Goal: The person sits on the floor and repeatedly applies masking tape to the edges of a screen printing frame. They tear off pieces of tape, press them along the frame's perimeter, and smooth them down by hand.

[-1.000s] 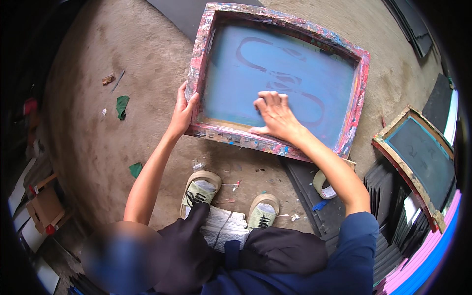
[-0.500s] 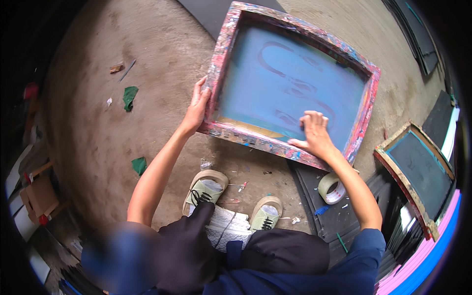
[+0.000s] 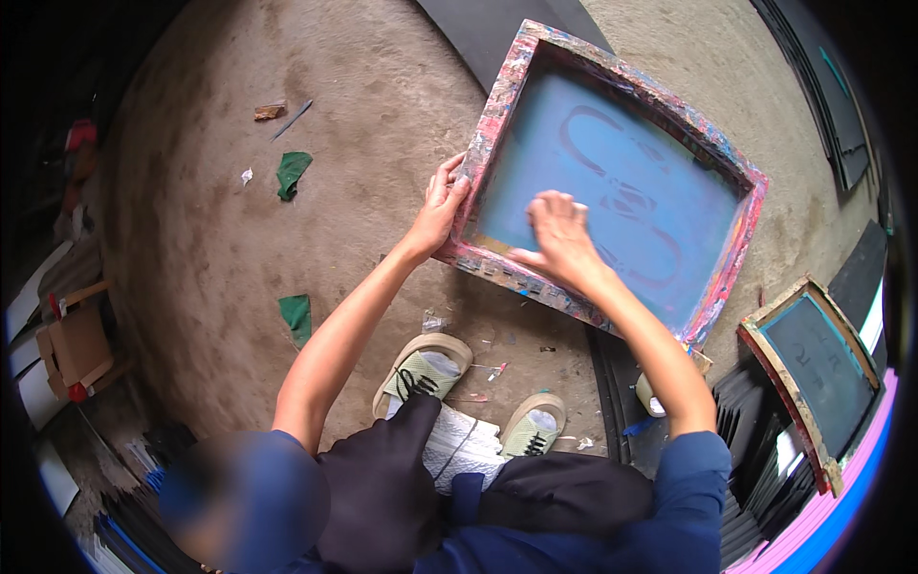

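A screen-printing frame [image 3: 494,120] with a thick, paint-crusted rim is tilted in front of me. Its blue mesh [image 3: 535,143] carries darker curved shapes. My left hand [image 3: 442,215] grips the rim's left side near the lower corner, thumb on top and fingers partly hidden. My right hand [image 3: 566,239] is over the lower left part of the mesh, fingers extended and slightly blurred, holding nothing. Whether its fingertips press on the mesh I cannot tell. The right forearm crosses the near rim.
A smaller screen frame [image 3: 813,383] leans at the right by dark stacked sheets and pink and blue sheets [image 3: 885,411]. A tape roll [image 3: 650,394] is partly behind my right arm. Green scraps [image 3: 294,174] litter the floor; a cardboard box [image 3: 78,346] stands left.
My right hand has slid left across the mesh, from its lower middle to its lower left. My left hand keeps its grip. The whole view has shifted, moving everything rightward in the picture.
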`<state>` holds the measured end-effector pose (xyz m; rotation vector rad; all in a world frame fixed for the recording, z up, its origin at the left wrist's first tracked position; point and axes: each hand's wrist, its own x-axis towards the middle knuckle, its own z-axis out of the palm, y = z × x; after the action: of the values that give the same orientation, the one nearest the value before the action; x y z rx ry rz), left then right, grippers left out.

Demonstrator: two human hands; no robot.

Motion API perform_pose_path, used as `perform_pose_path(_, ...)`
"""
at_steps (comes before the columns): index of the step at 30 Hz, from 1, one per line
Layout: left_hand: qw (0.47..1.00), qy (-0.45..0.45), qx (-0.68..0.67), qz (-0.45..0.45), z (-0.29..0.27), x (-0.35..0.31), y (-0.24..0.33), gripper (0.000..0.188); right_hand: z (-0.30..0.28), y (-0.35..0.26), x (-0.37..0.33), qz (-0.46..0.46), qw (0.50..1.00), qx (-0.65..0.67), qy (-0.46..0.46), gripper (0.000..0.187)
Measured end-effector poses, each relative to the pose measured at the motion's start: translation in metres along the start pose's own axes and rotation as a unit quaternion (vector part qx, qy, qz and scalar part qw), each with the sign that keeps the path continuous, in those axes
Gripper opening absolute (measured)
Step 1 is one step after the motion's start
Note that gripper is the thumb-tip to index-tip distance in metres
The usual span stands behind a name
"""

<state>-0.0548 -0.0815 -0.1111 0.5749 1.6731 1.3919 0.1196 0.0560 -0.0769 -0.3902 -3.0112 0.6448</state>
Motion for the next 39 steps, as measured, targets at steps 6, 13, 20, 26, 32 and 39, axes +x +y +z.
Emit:
perform_pose_path(6,0.998,0.006,-0.055,-0.011,0.006,-0.002,0.009,0.046,-0.013,0.013,-0.035,0.111,0.993,0.029,-0.03,0.061)
perform_pose_path(13,0.997,0.004,-0.074,-0.014,0.011,0.0,0.015,0.044,0.01,-0.023,0.024,0.09,0.994,0.055,0.014,0.062)
perform_pose_path(20,0.985,0.051,0.133,0.093,0.004,-0.012,0.011,0.041,-0.011,-0.018,-0.03,0.056,0.985,0.162,-0.008,0.02)
perform_pose_path(26,0.987,0.051,0.089,0.128,0.007,-0.034,0.008,0.041,-0.032,-0.035,-0.111,0.185,0.975,0.096,0.074,0.018)
perform_pose_path(32,0.991,0.046,0.055,0.111,0.007,-0.032,0.009,0.041,0.001,-0.08,-0.035,0.102,0.985,0.08,0.112,0.018)
perform_pose_path(39,0.99,0.053,0.06,0.115,0.01,-0.033,0.01,0.04,0.017,-0.107,0.01,0.102,0.983,0.131,0.081,0.018)
